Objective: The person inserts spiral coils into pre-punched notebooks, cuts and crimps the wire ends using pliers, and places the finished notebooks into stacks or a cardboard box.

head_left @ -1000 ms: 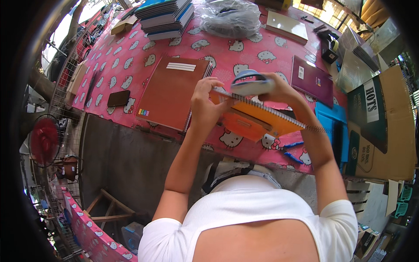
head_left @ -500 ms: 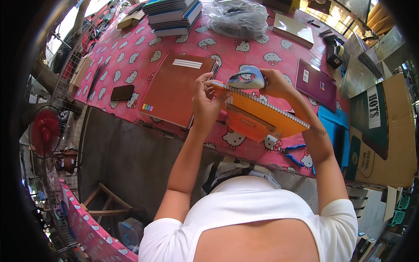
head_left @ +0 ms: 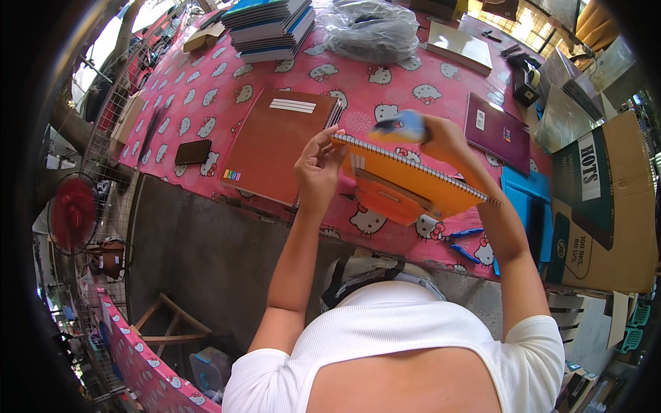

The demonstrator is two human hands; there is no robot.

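Note:
An orange spiral notebook (head_left: 451,196) is held tilted above the table edge, its coil binding running along the upper side. My left hand (head_left: 320,162) pinches its left end near the coil. My right hand (head_left: 444,138) is closed on a blue, rounded hand-held thing (head_left: 406,126) with a dark front part, smeared by motion. It is just above the coil, and I cannot tell its kind. A loose coil end (head_left: 496,202) sticks out at the notebook's right, beside my right forearm. Under the notebook lies a translucent orange-red piece (head_left: 385,201).
A brown notebook (head_left: 272,148) lies left of my hands, a phone (head_left: 193,152) beyond it. Blue-handled pliers (head_left: 465,246) rest near the front edge. To the right are a purple notebook (head_left: 497,131), blue covers (head_left: 523,189) and a cardboard box (head_left: 613,213). Stacked notebooks (head_left: 268,31) stand behind.
My right hand has shifted slightly right and down with the blue thing, which has turned and blurred. My left hand has moved a little left, still at the notebook's corner.

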